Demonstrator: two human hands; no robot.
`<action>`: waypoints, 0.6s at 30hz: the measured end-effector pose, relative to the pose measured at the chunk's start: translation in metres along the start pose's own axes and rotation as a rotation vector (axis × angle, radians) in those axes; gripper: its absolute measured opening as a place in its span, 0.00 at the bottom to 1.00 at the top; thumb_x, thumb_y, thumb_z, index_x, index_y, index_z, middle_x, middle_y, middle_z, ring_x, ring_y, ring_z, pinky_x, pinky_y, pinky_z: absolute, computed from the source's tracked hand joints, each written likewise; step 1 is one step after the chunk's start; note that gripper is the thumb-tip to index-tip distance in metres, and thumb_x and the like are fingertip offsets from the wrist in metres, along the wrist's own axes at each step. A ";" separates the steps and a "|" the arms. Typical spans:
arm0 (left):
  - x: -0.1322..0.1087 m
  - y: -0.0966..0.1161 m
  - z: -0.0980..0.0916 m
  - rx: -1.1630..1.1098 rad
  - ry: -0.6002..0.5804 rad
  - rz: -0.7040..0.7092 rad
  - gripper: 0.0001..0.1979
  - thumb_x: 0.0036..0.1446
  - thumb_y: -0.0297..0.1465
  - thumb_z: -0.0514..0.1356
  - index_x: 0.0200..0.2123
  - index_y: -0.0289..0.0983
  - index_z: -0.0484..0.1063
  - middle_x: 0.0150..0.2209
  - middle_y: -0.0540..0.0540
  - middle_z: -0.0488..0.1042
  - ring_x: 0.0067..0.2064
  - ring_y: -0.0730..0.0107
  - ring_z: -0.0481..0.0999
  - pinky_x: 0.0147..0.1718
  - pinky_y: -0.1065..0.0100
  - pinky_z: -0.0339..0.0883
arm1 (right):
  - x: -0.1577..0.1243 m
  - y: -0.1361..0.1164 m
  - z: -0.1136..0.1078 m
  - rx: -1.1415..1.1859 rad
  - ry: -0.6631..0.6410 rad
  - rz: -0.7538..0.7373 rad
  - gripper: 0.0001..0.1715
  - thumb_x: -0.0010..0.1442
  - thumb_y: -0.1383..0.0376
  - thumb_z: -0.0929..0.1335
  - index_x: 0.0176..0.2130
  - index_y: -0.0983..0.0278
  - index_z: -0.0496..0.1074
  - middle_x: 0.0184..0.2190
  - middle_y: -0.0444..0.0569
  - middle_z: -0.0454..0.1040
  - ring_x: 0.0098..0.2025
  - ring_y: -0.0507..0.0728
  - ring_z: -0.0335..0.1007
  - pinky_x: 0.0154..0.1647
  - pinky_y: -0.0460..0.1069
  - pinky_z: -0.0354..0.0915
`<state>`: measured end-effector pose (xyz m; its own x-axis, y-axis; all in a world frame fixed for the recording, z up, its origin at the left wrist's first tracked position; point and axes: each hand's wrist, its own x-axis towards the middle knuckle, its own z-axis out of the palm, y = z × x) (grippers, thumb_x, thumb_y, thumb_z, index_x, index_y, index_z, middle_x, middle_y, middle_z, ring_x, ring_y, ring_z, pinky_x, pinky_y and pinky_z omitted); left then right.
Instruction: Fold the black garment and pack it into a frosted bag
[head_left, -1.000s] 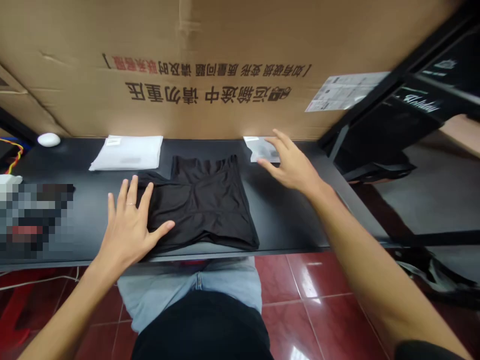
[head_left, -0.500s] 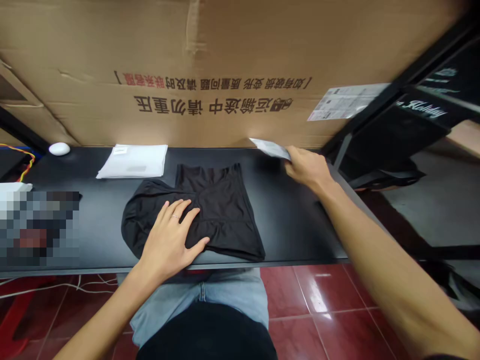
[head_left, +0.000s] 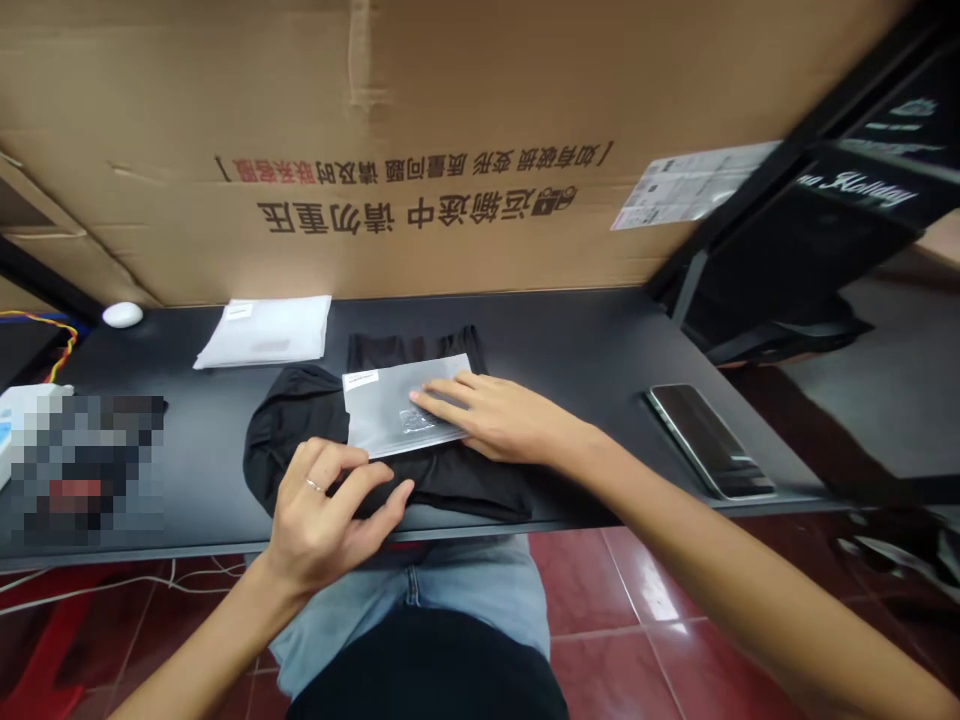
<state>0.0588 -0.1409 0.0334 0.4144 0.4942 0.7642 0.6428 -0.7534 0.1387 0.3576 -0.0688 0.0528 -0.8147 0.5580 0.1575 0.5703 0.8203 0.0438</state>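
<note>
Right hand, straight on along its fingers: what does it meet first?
The right hand lies flat on the frosted plastic bag, fingers pointing left. Straight on, it slides across the bag to its white label, then probably the black garment beyond.

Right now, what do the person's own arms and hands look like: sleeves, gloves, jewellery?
Both hands are bare, no gloves. The left hand wears a thin silver-coloured ring on one finger; the right hand shows none. No sleeves or watch show on either arm.
</note>
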 end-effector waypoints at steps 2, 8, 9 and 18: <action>0.013 0.002 0.002 -0.021 -0.015 -0.018 0.11 0.62 0.30 0.76 0.42 0.41 0.79 0.38 0.45 0.77 0.39 0.62 0.75 0.41 0.60 0.73 | -0.018 0.006 0.000 0.087 0.056 0.031 0.45 0.69 0.77 0.67 0.80 0.57 0.62 0.74 0.57 0.72 0.67 0.66 0.78 0.61 0.59 0.81; 0.056 0.014 0.036 -0.278 -0.184 -0.135 0.04 0.73 0.34 0.68 0.45 0.42 0.79 0.41 0.47 0.81 0.44 0.63 0.79 0.48 0.59 0.75 | -0.064 0.017 0.011 0.116 0.256 0.073 0.19 0.76 0.69 0.69 0.62 0.60 0.79 0.59 0.58 0.84 0.56 0.64 0.86 0.54 0.57 0.84; 0.062 0.017 0.042 -0.277 -0.227 -0.131 0.04 0.73 0.35 0.68 0.46 0.41 0.79 0.42 0.47 0.81 0.46 0.62 0.79 0.49 0.58 0.75 | -0.067 0.016 0.014 0.093 0.297 0.076 0.13 0.77 0.67 0.70 0.57 0.61 0.81 0.54 0.58 0.86 0.52 0.64 0.87 0.52 0.57 0.85; 0.079 0.032 0.087 0.089 -0.454 0.030 0.04 0.69 0.29 0.71 0.45 0.38 0.80 0.46 0.43 0.81 0.48 0.55 0.78 0.42 0.56 0.70 | -0.071 0.011 0.032 0.234 0.498 0.090 0.13 0.77 0.68 0.71 0.56 0.57 0.83 0.54 0.52 0.88 0.49 0.59 0.90 0.53 0.52 0.86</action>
<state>0.1682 -0.0887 0.0435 0.6610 0.6279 0.4110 0.6708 -0.7399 0.0515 0.4183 -0.0955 0.0110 -0.5836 0.5467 0.6005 0.5501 0.8101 -0.2028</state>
